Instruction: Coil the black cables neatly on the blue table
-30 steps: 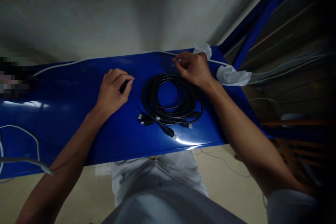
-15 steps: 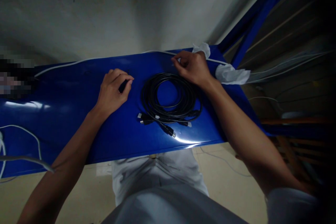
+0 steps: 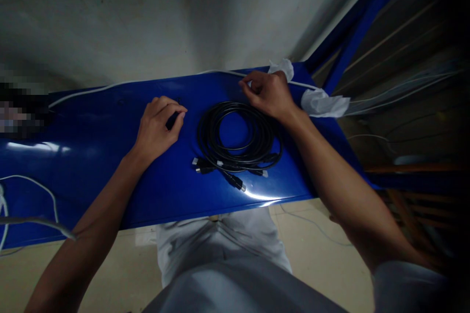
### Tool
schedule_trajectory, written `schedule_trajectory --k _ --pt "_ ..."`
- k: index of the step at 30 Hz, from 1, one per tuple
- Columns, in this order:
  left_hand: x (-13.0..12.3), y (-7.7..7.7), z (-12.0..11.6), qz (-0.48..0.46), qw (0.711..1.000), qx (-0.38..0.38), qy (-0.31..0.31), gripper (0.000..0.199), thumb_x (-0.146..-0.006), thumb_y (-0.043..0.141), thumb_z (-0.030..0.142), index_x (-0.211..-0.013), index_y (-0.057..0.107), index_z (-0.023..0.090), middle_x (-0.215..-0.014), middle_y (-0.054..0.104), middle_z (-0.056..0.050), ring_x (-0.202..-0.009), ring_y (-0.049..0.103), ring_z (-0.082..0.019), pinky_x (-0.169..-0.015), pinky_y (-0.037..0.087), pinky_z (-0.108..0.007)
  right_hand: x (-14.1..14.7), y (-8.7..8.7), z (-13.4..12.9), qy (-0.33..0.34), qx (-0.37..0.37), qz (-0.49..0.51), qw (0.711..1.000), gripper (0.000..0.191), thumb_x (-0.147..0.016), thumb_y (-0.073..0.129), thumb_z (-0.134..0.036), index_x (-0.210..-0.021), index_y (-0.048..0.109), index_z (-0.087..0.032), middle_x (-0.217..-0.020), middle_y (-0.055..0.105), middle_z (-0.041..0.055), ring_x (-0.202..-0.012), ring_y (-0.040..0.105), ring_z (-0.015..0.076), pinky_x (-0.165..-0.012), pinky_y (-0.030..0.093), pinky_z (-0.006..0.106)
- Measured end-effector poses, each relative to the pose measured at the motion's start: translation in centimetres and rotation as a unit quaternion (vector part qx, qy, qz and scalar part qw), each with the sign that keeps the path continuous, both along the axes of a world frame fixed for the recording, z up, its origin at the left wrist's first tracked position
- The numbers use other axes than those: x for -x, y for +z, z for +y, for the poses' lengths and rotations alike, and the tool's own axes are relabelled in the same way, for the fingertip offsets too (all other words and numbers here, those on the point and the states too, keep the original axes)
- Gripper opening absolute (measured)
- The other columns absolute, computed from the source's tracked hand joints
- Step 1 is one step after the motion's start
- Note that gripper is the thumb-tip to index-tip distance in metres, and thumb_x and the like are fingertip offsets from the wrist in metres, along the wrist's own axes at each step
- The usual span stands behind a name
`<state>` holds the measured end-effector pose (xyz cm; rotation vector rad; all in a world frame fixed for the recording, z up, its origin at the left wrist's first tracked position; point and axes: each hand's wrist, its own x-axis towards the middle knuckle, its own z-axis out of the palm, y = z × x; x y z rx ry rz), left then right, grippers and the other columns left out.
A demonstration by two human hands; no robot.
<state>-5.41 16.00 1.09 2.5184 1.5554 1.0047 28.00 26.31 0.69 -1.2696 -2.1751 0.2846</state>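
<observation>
A coiled bundle of black cables lies on the blue table, with several plugs at its near side. My left hand rests on the table to the left of the coil, fingers curled and the thumb near the fingertips, nothing visible between them. At the coil's upper right is my right hand, thumb and forefinger brought close together in a loose curl; nothing shows in it. The other fingers of that hand are partly hidden.
A white cable runs along the table's back edge. Crumpled white wrapping sits at the right end, near a blue frame. Grey and white cables loop at the lower left. A blurred patch covers the far left.
</observation>
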Motion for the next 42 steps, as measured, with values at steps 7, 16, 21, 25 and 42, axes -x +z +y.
schedule_trajectory --k 7,16,21,25,42 --pt "0.04 -0.07 0.02 0.005 1.000 -0.010 -0.006 0.013 -0.108 0.058 0.028 -0.110 0.071 0.024 -0.111 0.073 -0.005 -0.108 0.068 -0.024 -0.106 0.050 -0.046 -0.02 -0.11 0.14 0.001 -0.002 0.006 1.000 0.050 -0.105 0.059 -0.065 -0.110 0.078 -0.019 -0.067 0.062 0.0055 -0.067 0.063 0.0254 -0.066 0.050 0.039" --pt "0.04 -0.17 0.03 0.007 1.000 -0.009 -0.003 0.013 -0.108 0.058 0.028 -0.111 0.070 0.025 -0.111 0.074 -0.005 -0.110 0.068 -0.025 -0.106 0.050 -0.046 -0.04 0.06 0.10 0.004 -0.006 0.010 1.000 0.043 -0.105 0.061 -0.061 -0.110 0.078 -0.022 -0.066 0.062 0.0046 -0.067 0.063 0.0255 -0.066 0.050 0.040" --pt "0.07 -0.22 0.15 0.007 1.000 -0.011 -0.002 0.012 -0.108 0.059 0.030 -0.110 0.070 0.025 -0.110 0.074 -0.006 -0.108 0.068 -0.025 -0.104 0.050 -0.046 -0.13 -0.17 0.25 0.001 -0.008 0.009 1.000 0.045 -0.105 0.061 -0.062 -0.112 0.078 -0.021 -0.067 0.063 0.0053 -0.068 0.064 0.0260 -0.066 0.051 0.040" --pt "0.02 -0.13 0.18 0.007 1.000 -0.007 0.000 0.012 -0.108 0.058 0.030 -0.109 0.070 0.025 -0.110 0.074 -0.006 -0.108 0.068 -0.025 -0.104 0.049 -0.046 -0.13 -0.25 0.30 0.000 -0.006 0.004 1.000 0.046 -0.104 0.062 -0.062 -0.116 0.077 -0.020 -0.069 0.064 0.0057 -0.070 0.065 0.0264 -0.069 0.052 0.040" --pt "0.17 -0.15 0.11 0.004 1.000 -0.002 0.007 0.013 -0.108 0.059 0.030 -0.110 0.070 0.026 -0.111 0.074 -0.006 -0.110 0.068 -0.026 -0.106 0.049 -0.048 0.00 0.34 -0.01 -0.001 -0.006 0.001 1.000 0.044 -0.106 0.059 -0.058 -0.112 0.078 -0.019 -0.065 0.062 0.0047 -0.068 0.064 0.0257 -0.069 0.051 0.041"
